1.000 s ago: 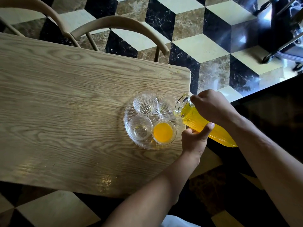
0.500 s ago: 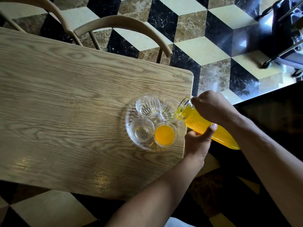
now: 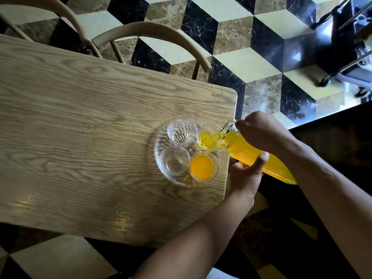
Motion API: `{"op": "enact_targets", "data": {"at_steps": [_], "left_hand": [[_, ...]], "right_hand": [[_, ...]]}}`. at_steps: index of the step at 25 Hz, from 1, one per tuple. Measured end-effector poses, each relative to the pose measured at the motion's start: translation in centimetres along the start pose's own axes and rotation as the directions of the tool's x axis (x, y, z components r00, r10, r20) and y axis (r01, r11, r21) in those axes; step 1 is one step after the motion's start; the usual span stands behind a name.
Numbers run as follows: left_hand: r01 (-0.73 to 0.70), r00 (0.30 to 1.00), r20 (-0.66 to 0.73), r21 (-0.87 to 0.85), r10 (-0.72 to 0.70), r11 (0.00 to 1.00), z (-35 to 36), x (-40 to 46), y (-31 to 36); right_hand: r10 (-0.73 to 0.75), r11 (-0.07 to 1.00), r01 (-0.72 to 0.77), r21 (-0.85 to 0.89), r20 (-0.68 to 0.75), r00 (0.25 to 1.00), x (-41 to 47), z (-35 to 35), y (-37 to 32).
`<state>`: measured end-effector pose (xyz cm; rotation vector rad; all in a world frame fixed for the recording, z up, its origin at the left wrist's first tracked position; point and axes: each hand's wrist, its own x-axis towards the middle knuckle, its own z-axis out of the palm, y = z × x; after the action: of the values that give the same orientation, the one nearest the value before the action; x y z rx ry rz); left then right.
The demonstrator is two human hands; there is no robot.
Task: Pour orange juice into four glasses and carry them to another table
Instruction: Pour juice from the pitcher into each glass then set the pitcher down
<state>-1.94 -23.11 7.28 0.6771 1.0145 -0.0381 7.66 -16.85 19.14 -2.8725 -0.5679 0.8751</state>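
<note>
A round clear glass tray sits near the right end of the wooden table. Several small glasses stand on it. The near right glass is full of orange juice. Juice streams into the far right glass from a ribbed glass jug tilted over it. The far left glass and near left glass hold no juice. My right hand grips the jug near its top. My left hand supports the jug's body from below, thumb on its side.
Two curved wooden chair backs stand at the table's far side. The floor is patterned in black, cream and brown tiles. A wheeled metal frame is at the far right. A dark surface lies under my right arm.
The jug has tipped further and juice now flows into the far right glass, which held none before. Both hands stay on the jug.
</note>
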Motion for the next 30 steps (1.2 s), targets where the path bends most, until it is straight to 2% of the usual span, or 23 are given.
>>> {"op": "enact_targets", "data": {"at_steps": [22, 30], "left_hand": [[-0.009, 1.0, 0.029, -0.05, 0.01, 0.999, 0.36, -0.2, 0.12], [0.032, 0.999, 0.016, -0.06, -0.031, 0.998, 0.31, -0.17, 0.08]], "right_hand": [[-0.017, 0.999, 0.017, -0.038, -0.001, 1.0, -0.78, -0.89, -0.67], [-0.017, 0.999, 0.017, -0.051, 0.0, 1.0, -0.92, -0.9, -0.85]]}}
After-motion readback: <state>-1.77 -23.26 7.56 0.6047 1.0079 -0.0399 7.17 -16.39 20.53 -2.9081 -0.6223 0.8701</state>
